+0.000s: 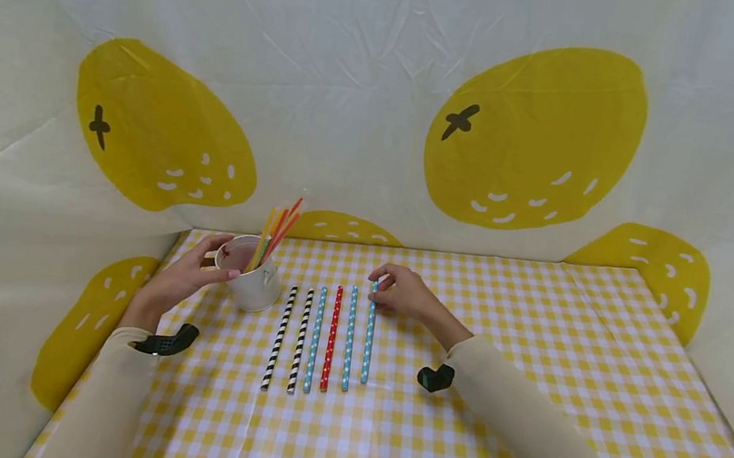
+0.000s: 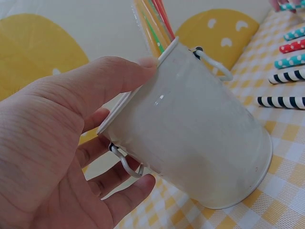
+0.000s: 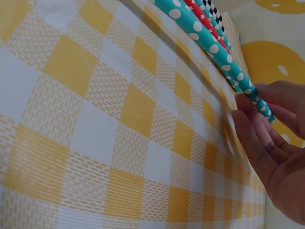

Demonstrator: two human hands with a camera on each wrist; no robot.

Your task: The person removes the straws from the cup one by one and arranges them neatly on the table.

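Note:
My left hand (image 1: pixel 181 281) grips a white metal bucket (image 1: pixel 258 293) by its rim, thumb on the near side of the edge and fingers around the far side. Orange, red and green straws (image 2: pixel 153 24) lean out of the bucket. With thumb and fingertips, my right hand (image 1: pixel 406 293) pinches the far end of a teal straw with white dots (image 3: pixel 217 50). That straw is rightmost in a row on the cloth. Left of it lie another teal straw (image 1: pixel 350 338), a red straw (image 1: pixel 331 339), a third teal straw (image 1: pixel 315 341) and two black-and-white striped straws (image 1: pixel 300 343).
A yellow-and-white checked cloth (image 1: pixel 485 440) covers the table. Behind and beside the table hangs a pale sheet (image 1: pixel 359 99) printed with large yellow fruit. The bucket stands near the table's far left corner, and small wire handles (image 2: pixel 126 162) stick out from its sides.

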